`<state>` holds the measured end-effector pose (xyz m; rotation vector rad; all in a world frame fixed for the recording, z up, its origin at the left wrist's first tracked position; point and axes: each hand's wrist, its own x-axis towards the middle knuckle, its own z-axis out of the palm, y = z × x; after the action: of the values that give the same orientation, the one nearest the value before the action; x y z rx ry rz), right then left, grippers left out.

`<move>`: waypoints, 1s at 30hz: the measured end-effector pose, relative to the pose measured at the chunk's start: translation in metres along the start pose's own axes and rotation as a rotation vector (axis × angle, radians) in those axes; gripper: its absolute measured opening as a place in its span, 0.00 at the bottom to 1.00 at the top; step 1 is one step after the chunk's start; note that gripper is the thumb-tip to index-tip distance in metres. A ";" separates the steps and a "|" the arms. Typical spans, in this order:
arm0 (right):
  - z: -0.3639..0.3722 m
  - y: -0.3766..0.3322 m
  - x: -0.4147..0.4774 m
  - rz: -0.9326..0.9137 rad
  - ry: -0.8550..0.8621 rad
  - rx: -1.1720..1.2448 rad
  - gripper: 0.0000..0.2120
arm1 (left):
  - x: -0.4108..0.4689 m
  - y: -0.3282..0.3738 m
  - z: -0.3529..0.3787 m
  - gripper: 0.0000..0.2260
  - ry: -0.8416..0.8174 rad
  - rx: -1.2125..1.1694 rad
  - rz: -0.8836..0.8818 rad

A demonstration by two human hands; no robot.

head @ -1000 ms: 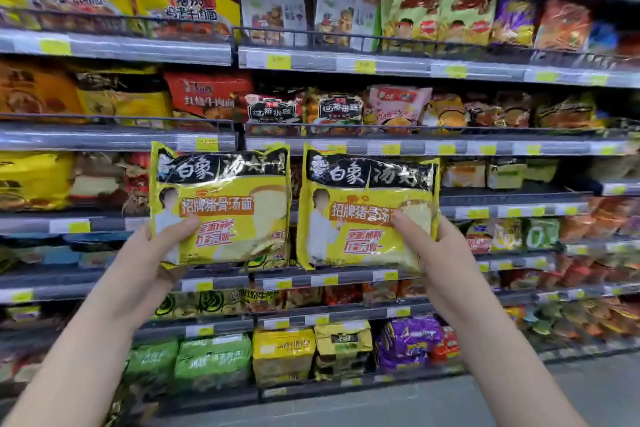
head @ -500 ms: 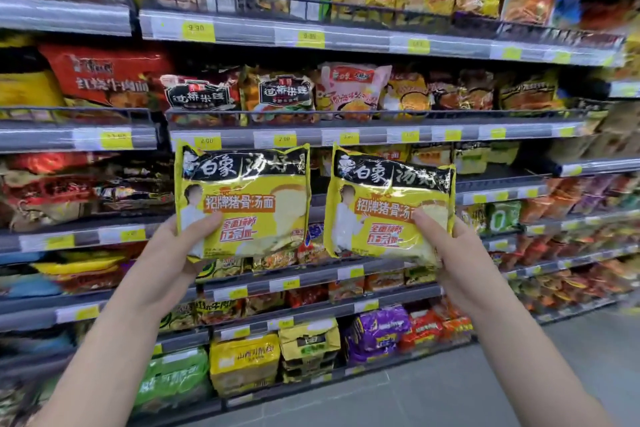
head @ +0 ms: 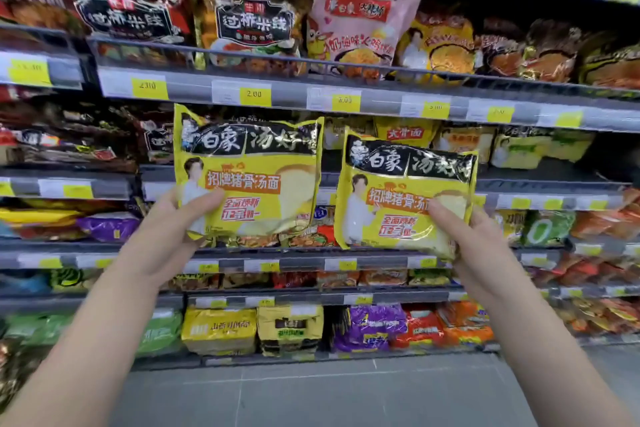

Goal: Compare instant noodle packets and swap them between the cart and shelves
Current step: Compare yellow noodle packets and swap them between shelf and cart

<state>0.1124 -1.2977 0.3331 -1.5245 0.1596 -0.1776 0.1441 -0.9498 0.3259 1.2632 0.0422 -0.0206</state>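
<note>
Two matching yellow noodle packets with black tops are held up side by side before the shelves. My left hand (head: pixel 166 236) grips the left packet (head: pixel 256 170) at its lower left corner, thumb on the front. My right hand (head: pixel 474 246) grips the right packet (head: pixel 401 198) at its lower right corner, thumb on the front. The right packet hangs a little lower and tilts slightly. No cart is in view.
Grey shelves (head: pixel 311 97) with yellow price tags fill the view, stocked with several noodle packets. A pink packet (head: pixel 356 28) stands on the shelf above. Multi-packs in yellow (head: pixel 221 329) and purple (head: pixel 374 326) sit on the bottom shelf. Grey floor (head: pixel 329 395) lies below.
The view has swung right and moved closer to the shelves. Both packets stay in my hands; the right one now sits lower than the left.
</note>
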 end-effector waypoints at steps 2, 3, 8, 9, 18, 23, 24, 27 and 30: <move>-0.014 0.001 0.022 -0.009 -0.062 -0.022 0.19 | 0.001 -0.010 0.020 0.22 0.033 -0.018 0.025; -0.020 0.003 0.032 -0.011 -0.089 -0.025 0.20 | 0.002 -0.017 0.027 0.25 0.063 -0.041 0.036; -0.055 0.020 0.077 0.010 -0.171 -0.004 0.14 | 0.007 -0.047 0.058 0.38 0.103 0.059 0.043; -0.061 0.026 0.086 0.014 -0.178 -0.008 0.15 | 0.009 -0.054 0.062 0.39 0.123 0.073 0.027; -0.076 0.112 0.165 0.000 -0.227 -0.021 0.12 | 0.062 -0.124 0.055 0.22 0.273 0.148 0.104; -0.074 0.131 0.185 -0.043 -0.250 0.015 0.13 | 0.078 -0.148 0.050 0.29 0.188 0.168 0.148; -0.073 0.131 0.188 -0.057 -0.246 0.023 0.13 | 0.080 -0.152 0.050 0.26 0.168 0.160 0.155; -0.069 0.121 0.197 -0.109 -0.253 0.014 0.11 | 0.082 -0.157 0.050 0.14 0.160 0.072 0.144; -0.060 0.103 0.205 -0.154 -0.283 -0.015 0.07 | 0.082 -0.156 0.049 0.24 0.154 0.046 0.126</move>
<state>0.3017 -1.3959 0.2296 -1.5603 -0.1820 -0.0815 0.2213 -1.0426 0.1886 1.3097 0.0952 0.1859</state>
